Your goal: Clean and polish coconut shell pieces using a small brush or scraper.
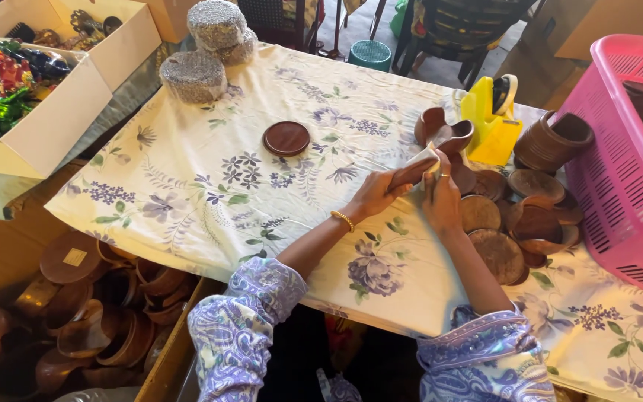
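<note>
My left hand (372,195) grips a brown wooden coaster (411,173) held on edge over the flowered tablecloth (210,186). My right hand (440,195) presses a pale cloth (429,158) against that coaster. Both hands hover just left of a spread of round wooden coasters (500,253). A single dark coaster (286,138) lies flat farther left on the cloth. A gold bangle (342,219) circles my left wrist.
A pink plastic basket (619,201) with wooden pieces stands at the right. A yellow tape dispenser (491,119) and wooden holders (552,140) sit behind the coasters. Grey wrapped rolls (195,74) and white boxes (46,126) are at the back left. A box of wooden bowls (106,313) is below.
</note>
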